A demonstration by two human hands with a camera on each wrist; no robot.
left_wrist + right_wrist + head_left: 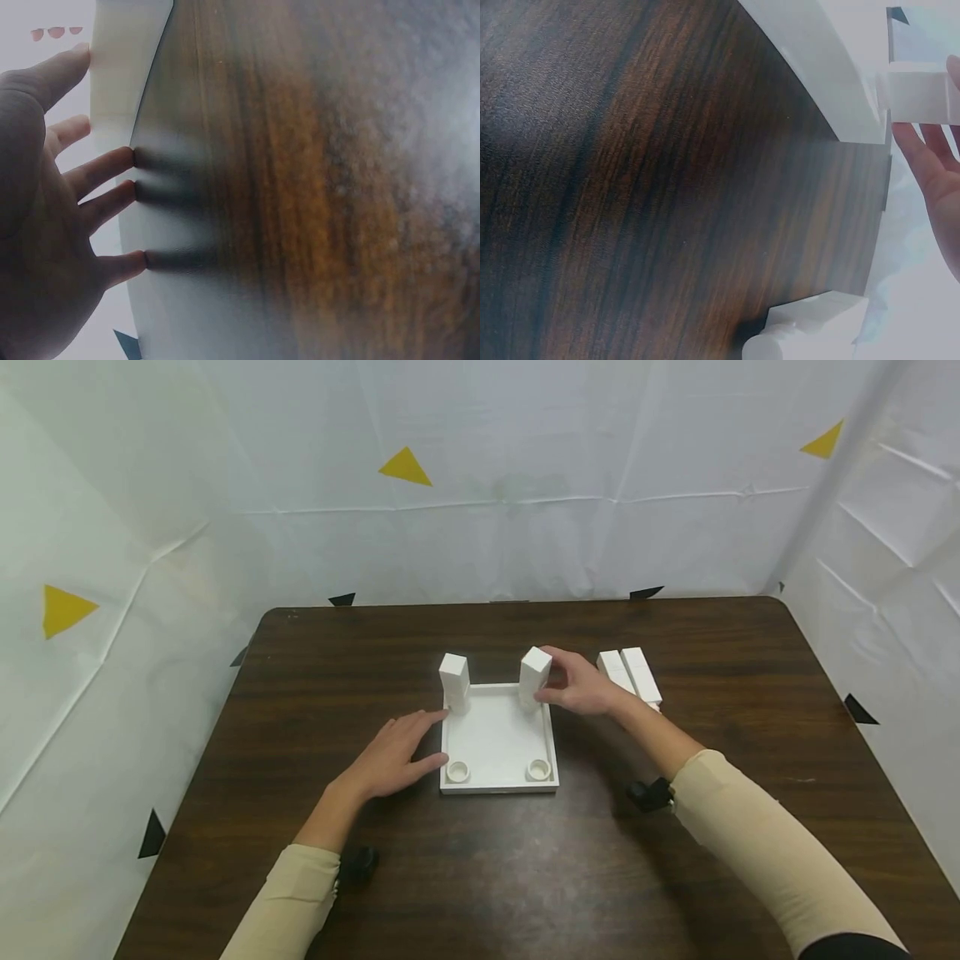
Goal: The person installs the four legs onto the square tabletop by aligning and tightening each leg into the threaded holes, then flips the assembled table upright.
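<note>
A square white tray-like panel with a raised rim lies on the table. Two round sockets show at its near corners. A white square post stands upright at the far left corner. At the far right corner, my right hand grips a second white post between thumb and fingers; the right wrist view shows this post against the panel's corner. My left hand has its fingers spread, thumb and index fingertip at the panel's left edge. Its other fingertips rest on the tabletop in the left wrist view.
Two more white posts lie side by side on the dark wooden table, right of the panel and behind my right forearm. One has a round end peg. White sheeting with yellow triangles surrounds the table.
</note>
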